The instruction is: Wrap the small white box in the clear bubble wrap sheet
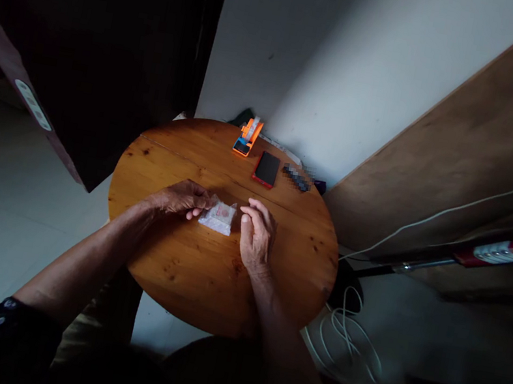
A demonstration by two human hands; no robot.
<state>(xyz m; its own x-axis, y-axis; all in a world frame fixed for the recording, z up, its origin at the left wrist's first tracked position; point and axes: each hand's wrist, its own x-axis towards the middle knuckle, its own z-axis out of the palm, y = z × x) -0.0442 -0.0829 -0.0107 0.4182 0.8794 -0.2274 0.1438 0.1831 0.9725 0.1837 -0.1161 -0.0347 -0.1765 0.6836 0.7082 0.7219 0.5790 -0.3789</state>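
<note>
One crinkled, rectangular plastic packet [218,219] lies near the middle of one rounded, knotty wooden bench [202,275], the left hand [180,197] pinching its upper left corner. The right hand [256,236] curves loosely open just beside it; beyond lie one orange tape dispenser [253,130] and one flat, red-edged phone [267,169].

Both my forearms [92,262] extend forward. My left hand [186,198] is closed in a pinch; my right hand [256,235] has fingers loosely curved.
</note>
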